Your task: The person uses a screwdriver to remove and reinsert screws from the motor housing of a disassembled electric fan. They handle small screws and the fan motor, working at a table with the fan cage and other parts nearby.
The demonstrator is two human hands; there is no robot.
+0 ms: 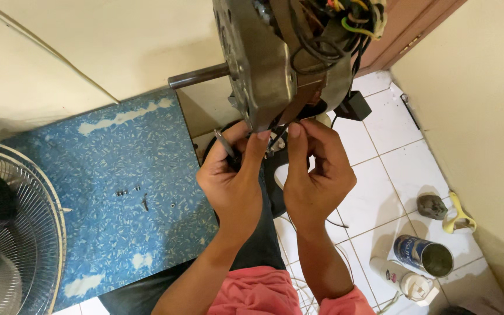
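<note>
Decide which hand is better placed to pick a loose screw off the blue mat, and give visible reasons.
Probably the left hand: it is nearer the screws on the blue mat, though it holds a thin tool. The right hand pinches wires beneath the fan motor.

The grey metal fan motor (263, 64) hangs tilted up high, its rod sticking out sideways, tangled wires (339, 29) on top.

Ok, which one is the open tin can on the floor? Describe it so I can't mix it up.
Start at the white tiled floor on the right, beside the cream wall. Near the bottom right corner lies a tin can on its side, its open mouth facing right. It is the only shiny metal cylinder with a blue label; the white bottle just below it is plastic, and the grey lump above is dull.
</note>
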